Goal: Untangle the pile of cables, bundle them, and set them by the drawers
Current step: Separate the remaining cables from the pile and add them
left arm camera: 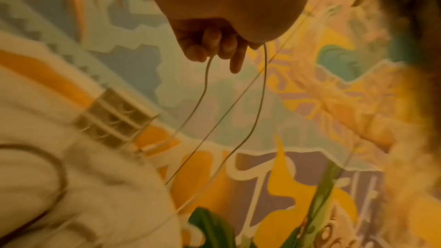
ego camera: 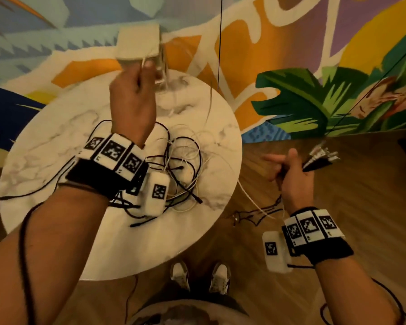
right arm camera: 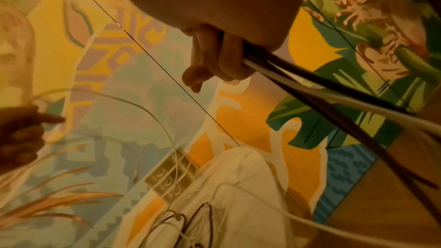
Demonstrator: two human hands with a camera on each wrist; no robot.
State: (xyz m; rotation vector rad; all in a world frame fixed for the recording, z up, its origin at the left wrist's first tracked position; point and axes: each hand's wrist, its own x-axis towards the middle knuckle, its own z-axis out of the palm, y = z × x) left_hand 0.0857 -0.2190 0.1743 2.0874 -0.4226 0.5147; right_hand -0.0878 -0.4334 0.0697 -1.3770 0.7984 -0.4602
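Left hand raised, pinching a thin white cable above the marble table; right hand gripping bunched cable ends.

A round white marble tabletop carries a tangled pile of black and white cables towards its right edge. One black cable trails to the left edge. A small white drawer unit stands at the far edge.
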